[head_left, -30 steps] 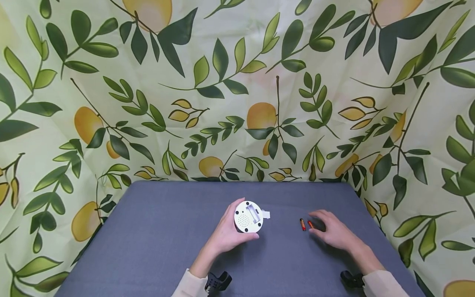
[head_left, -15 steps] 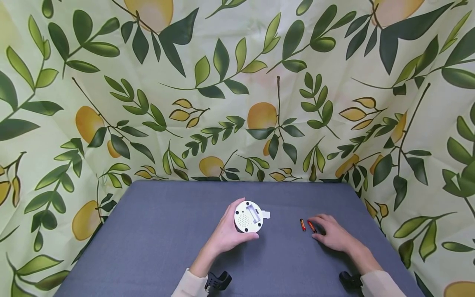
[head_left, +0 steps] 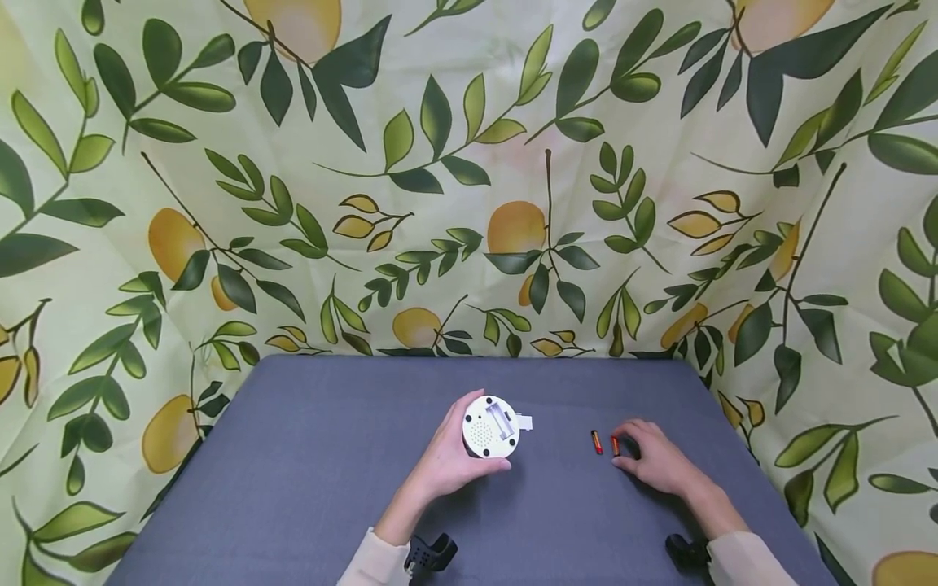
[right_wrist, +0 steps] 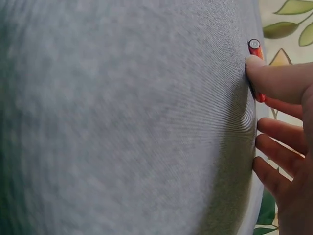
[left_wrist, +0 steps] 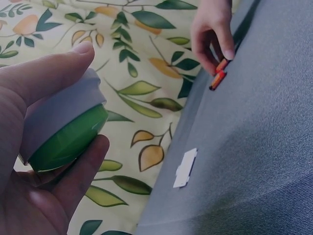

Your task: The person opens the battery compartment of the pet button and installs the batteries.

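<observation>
My left hand (head_left: 456,456) grips a round white device (head_left: 482,435) with its underside turned up. That face carries small dark feet, a cluster of speaker holes and an uncovered battery compartment (head_left: 501,421). In the left wrist view the device's side has a green band (left_wrist: 73,139), held between thumb and fingers. On the right, my right hand (head_left: 657,460) pinches a red battery (head_left: 615,446) between thumb and index finger, low at the tabletop. A second red battery (head_left: 597,442) lies just left of it. In the right wrist view the thumb covers part of the pinched battery (right_wrist: 255,47).
A small white cover (left_wrist: 185,168) lies on the grey cloth-covered table (head_left: 352,456), partly behind the device in the head view. Leaf-and-fruit patterned fabric (head_left: 454,179) hangs behind the table and at its sides.
My right thumb and index finger have closed on the right-hand battery and turned it more upright in the head view. The left hand and the device have stayed still.
</observation>
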The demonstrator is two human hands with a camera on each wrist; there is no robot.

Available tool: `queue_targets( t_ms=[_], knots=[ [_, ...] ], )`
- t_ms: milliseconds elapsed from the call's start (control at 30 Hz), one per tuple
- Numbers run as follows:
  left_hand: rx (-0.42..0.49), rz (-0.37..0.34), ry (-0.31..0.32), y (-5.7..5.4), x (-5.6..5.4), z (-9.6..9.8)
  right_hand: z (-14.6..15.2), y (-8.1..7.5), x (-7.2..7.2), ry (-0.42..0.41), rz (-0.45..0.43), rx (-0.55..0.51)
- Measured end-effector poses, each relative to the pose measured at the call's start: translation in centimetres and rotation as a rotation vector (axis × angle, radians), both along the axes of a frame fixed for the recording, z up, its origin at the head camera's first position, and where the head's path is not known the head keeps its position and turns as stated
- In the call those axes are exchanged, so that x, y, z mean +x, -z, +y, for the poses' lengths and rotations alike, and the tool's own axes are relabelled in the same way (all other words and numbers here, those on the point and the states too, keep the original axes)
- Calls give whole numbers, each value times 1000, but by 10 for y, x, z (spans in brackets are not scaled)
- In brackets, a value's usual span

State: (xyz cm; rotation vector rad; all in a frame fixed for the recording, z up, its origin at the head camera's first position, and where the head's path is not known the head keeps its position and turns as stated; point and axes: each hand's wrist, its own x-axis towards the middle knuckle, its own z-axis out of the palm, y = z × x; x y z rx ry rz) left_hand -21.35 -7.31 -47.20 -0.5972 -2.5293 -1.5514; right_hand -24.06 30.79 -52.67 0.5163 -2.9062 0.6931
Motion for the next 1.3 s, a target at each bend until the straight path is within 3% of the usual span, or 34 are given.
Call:
queue_targets(
  t_ms=[633, 1300],
  knots=[
    [3, -10, 6, 0, 1, 2, 1, 5, 0, 34, -4, -35],
    [7, -8, 5, 1, -2, 0, -33, -8, 7, 119, -47, -257]
  ],
)
